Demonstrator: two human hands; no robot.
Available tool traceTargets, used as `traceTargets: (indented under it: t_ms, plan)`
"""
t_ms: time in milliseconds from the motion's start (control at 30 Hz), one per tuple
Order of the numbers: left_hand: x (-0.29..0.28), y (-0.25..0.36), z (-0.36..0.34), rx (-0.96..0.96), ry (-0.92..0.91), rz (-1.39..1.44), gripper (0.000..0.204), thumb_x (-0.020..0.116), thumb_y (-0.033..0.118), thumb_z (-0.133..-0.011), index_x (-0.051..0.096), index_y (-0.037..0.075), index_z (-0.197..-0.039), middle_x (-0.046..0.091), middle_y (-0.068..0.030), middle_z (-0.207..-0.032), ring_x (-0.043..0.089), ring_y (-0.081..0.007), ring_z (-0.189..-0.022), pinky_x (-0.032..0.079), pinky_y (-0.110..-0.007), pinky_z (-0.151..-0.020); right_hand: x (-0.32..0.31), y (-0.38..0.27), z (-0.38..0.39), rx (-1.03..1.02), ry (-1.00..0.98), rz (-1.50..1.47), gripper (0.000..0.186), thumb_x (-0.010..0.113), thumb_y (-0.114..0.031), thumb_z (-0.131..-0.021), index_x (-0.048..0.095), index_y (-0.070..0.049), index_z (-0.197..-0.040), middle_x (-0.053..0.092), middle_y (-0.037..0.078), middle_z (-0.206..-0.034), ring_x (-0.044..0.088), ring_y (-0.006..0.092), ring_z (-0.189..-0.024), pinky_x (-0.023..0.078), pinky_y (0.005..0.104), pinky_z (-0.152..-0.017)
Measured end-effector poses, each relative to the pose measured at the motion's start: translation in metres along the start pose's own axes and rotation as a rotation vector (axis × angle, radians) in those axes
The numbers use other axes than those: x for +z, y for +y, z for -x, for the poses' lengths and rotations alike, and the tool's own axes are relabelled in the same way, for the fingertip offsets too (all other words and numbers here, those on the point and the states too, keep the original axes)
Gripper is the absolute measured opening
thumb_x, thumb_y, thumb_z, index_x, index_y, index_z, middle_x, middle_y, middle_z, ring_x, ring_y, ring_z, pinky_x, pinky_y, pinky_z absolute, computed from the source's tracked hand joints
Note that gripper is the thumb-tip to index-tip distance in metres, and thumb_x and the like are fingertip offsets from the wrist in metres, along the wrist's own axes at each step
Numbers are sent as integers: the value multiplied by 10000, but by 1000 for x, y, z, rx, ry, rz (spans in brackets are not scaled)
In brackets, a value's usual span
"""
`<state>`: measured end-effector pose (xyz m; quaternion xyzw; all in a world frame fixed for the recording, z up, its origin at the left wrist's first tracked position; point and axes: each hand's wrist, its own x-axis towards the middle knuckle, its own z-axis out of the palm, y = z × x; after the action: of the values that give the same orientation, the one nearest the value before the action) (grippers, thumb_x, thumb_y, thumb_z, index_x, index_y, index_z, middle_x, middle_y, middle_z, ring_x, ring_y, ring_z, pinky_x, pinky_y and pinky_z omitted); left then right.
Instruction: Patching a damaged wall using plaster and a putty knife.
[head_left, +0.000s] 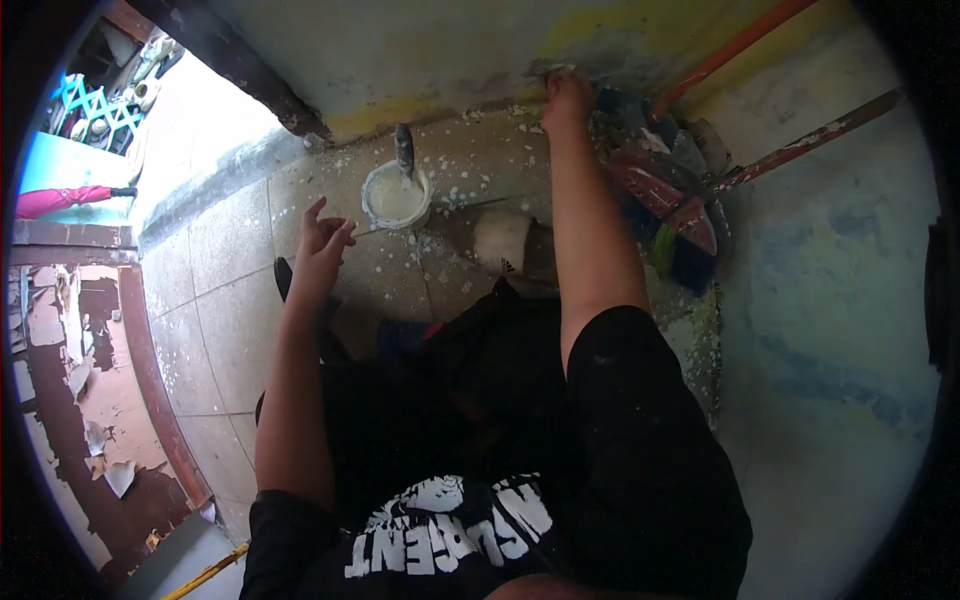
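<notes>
Looking down past 2 bare forearms and a black shirt at a tiled floor (225, 345) spotted with white; the right hand (569, 98) reaches far forward to the foot of a stained, yellow-patched wall (420, 55), its fingers bent against it; whether they grip anything I cannot tell, as the hand covers the spot. The left hand (325, 245) hangs in the air, fingers spread and loosely curled, holding nothing that shows; a white tub (428, 208) stands on the floor just beyond it, between the 2 hands but nearer the left, with pale paste (393, 203) inside; a tool (404, 150) rests in the paste, its dark handle pointing away from the person.

The tub looks like thin plastic, probably fairly light and a little flexible; its rim is smeared, so it may be slippery there, and the cleaner outer side seems the better hold; the paste looks soft and thick; the tool is probably light and stiff, best taken by the handle, though residue could make it slick.

To the right, a red dustpan (690, 222) lies among clutter near 2 slanting poles (735, 55); to the left is a badly peeling panel (95, 370).
</notes>
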<state>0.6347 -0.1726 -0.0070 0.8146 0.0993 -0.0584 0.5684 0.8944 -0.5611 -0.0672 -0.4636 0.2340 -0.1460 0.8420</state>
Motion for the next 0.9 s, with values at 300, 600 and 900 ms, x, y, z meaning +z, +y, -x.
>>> traceTargets:
  t_ms: [300,600,900]
  plan:
    - [-6,6,8,-15,-23,-41,636,598,255,-981,273,108,-1507,631,-86,-1094,590,-125,-875,442,-241,-658,53,27,60,-376,69,-82,242,630,-78,-879,572,-28,-1109,595,93,-1033,587,229,-952,463,355,-867]
    - [-3,4,4,-9,-37,-100,606,587,278,-991,304,106,-1499,643,-78,-1068,599,-120,-877,437,-233,-637,57,39,68,-527,233,650,670,529,-60,-928,237,-12,-1528,242,234,-1565,285,355,-1450,285,452,-1171]
    - [0,-1,-2,-46,-36,-97,614,580,297,-992,293,95,-1496,657,-77,-1098,612,-124,-888,440,-235,-629,59,21,42,-625,158,642,882,567,0,-830,64,8,-1554,126,263,-1602,176,371,-1484,215,404,-1200]
